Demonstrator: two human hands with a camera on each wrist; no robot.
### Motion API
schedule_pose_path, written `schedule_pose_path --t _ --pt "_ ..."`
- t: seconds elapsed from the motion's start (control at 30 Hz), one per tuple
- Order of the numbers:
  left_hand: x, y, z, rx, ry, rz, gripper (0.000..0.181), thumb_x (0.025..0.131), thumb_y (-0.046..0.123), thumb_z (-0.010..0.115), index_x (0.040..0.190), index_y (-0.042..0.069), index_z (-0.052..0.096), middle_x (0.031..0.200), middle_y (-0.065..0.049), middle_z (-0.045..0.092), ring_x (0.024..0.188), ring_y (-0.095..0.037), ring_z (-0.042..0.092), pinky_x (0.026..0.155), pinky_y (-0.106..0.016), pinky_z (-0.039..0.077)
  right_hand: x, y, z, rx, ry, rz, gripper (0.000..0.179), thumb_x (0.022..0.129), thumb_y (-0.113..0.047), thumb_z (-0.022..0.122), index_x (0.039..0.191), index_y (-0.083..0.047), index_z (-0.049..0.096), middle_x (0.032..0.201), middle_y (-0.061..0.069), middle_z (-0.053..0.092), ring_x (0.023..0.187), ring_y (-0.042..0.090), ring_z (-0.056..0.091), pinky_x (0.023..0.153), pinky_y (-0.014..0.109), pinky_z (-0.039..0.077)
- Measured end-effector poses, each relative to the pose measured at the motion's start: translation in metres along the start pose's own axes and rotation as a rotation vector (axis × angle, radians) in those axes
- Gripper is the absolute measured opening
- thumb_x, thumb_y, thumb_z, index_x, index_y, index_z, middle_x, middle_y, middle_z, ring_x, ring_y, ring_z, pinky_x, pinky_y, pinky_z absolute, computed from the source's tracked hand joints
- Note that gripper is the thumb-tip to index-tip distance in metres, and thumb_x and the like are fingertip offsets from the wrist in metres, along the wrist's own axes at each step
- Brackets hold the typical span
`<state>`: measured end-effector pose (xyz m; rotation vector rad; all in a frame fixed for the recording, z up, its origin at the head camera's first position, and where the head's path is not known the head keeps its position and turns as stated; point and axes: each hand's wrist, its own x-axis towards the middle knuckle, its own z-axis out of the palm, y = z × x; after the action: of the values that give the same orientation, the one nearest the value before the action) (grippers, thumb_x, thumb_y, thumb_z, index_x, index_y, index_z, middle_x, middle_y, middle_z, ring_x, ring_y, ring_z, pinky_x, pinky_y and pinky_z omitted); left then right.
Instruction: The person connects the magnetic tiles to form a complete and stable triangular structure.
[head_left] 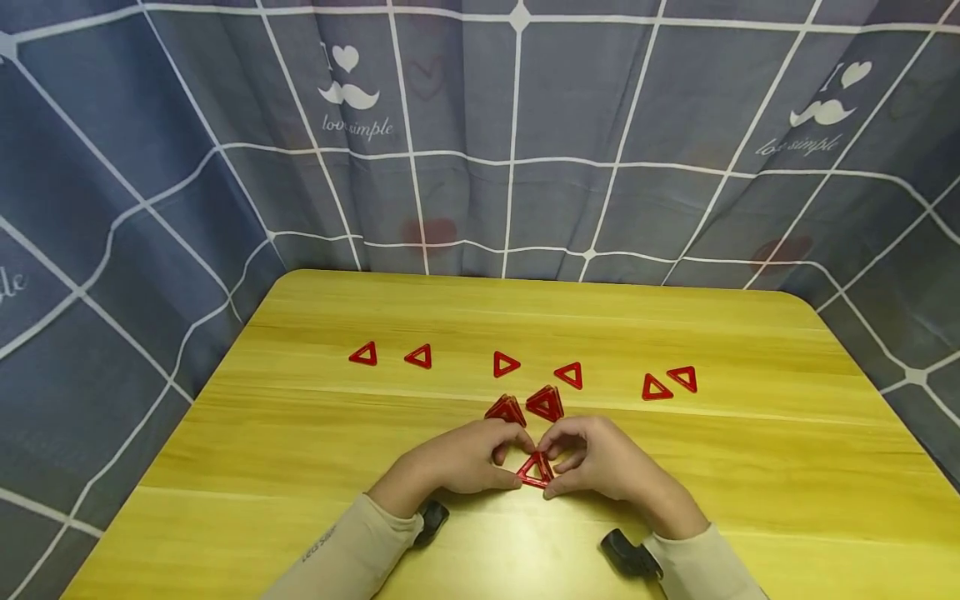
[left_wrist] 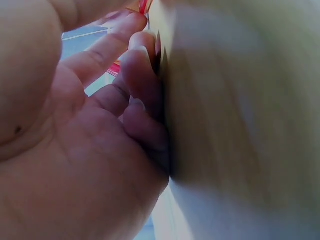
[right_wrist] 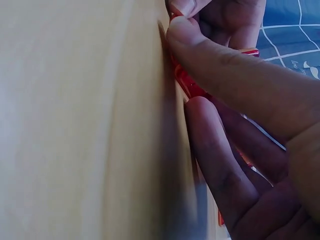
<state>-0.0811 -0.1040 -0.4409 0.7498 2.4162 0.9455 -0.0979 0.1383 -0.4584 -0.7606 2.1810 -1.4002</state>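
- Fingers [head_left: 507, 478] of my left hand [head_left: 474, 457] and right hand [head_left: 602, 458] pinch a red triangle [head_left: 533, 482].
- Two red piles [head_left: 513, 410] block the way just ahead.
- Six loose triangles [head_left: 513, 364] lie behind.

Head view: high, six o'clock, facing down toward twelve!
My wrist views crowd the fingers [left_wrist: 137, 70], sharing the tabletop [right_wrist: 75, 125].
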Motion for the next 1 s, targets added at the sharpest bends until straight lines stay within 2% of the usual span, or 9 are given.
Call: schedule_pose_path --t 0.17,0.33,0.4,0.5,0.57,0.67,0.77,0.9,1.0 --pt "-0.003 0.001 -0.01 -0.061 -0.054 -0.022 0.041 0.089 0.024 0.079 0.126 0.015 0.063 0.087 0.002 0.057 0.071 -0.007 0.049 0.066 -0.025 0.042 0.0 0.002 -0.001 -0.018 -0.005 -0.006 0.038 0.07 -0.009 0.093 0.102 -0.009 0.072 0.098 0.005 0.067 0.089 0.024 0.067 0.074 0.031 0.057" --pt "-0.014 -0.008 -0.04 -0.164 -0.129 -0.005 0.044 0.09 0.021 0.078 0.131 0.014 0.064 0.1 -0.002 0.064 0.081 -0.013 0.058 0.07 -0.028 0.047 0.002 0.002 -0.003 -0.008 0.0 0.019 0.039 0.069 -0.009 0.094 0.101 -0.009 0.072 0.096 0.005 0.067 0.088 0.024 0.066 0.075 0.031 0.057" --pt "-0.017 -0.017 -0.054 -0.172 -0.079 0.007 0.041 0.091 0.02 0.078 0.129 0.014 0.065 0.101 -0.002 0.065 0.083 -0.016 0.06 0.071 -0.031 0.048 0.002 0.001 -0.003 0.007 0.001 0.029 0.039 0.069 -0.008 0.094 0.101 -0.008 0.072 0.096 0.006 0.067 0.087 0.025 0.066 0.075 0.031 0.057" --pt "-0.02 -0.031 -0.072 -0.144 0.082 -0.014 0.035 0.09 0.016 0.078 0.124 0.012 0.069 0.099 -0.004 0.063 0.085 -0.02 0.059 0.073 -0.035 0.05 0.001 0.001 -0.004 0.029 0.001 0.038 0.039 0.068 -0.007 0.094 0.101 -0.008 0.073 0.096 0.007 0.066 0.088 0.025 0.066 0.075 0.031 0.057" --pt "-0.019 -0.042 -0.083 -0.094 0.205 -0.047 0.032 0.089 0.011 0.078 0.12 0.011 0.07 0.098 -0.006 0.062 0.085 -0.021 0.057 0.073 -0.037 0.049 0.0 0.001 -0.004 0.044 -0.003 0.043 0.039 0.069 -0.006 0.093 0.101 -0.007 0.073 0.097 0.008 0.067 0.089 0.026 0.066 0.076 0.031 0.057" --pt "-0.017 -0.057 -0.098 -0.008 0.32 -0.097 0.034 0.087 0.002 0.077 0.12 0.007 0.07 0.102 -0.012 0.062 0.09 -0.027 0.057 0.077 -0.041 0.049 0.0 0.001 -0.003 0.051 -0.004 0.045 0.038 0.069 -0.007 0.093 0.102 -0.008 0.074 0.098 0.008 0.067 0.09 0.026 0.066 0.077 0.031 0.057" --pt "-0.013 -0.071 -0.11 0.056 0.345 -0.127 0.042 0.086 -0.005 0.074 0.126 0.005 0.067 0.117 -0.017 0.06 0.102 -0.035 0.059 0.086 -0.046 0.05 0.0 0.002 -0.003 0.053 -0.001 0.043 0.038 0.069 -0.007 0.093 0.102 -0.008 0.074 0.099 0.008 0.067 0.09 0.026 0.066 0.077 0.031 0.057" --pt "-0.008 -0.086 -0.119 0.132 0.297 -0.145 0.049 0.086 -0.007 0.073 0.133 0.003 0.063 0.134 -0.021 0.052 0.115 -0.039 0.055 0.096 -0.051 0.047 0.001 0.002 -0.003 0.058 -0.004 0.049 0.039 0.068 -0.007 0.094 0.102 -0.008 0.074 0.099 0.008 0.068 0.091 0.026 0.066 0.077 0.031 0.057" --pt "-0.006 -0.092 -0.122 0.178 0.262 -0.14 0.048 0.087 -0.005 0.073 0.134 0.001 0.062 0.138 -0.022 0.051 0.119 -0.04 0.052 0.101 -0.053 0.044 0.002 0.003 -0.003 0.059 -0.007 0.052 0.039 0.069 -0.007 0.093 0.102 -0.008 0.074 0.099 0.007 0.068 0.092 0.026 0.066 0.077 0.031 0.057"
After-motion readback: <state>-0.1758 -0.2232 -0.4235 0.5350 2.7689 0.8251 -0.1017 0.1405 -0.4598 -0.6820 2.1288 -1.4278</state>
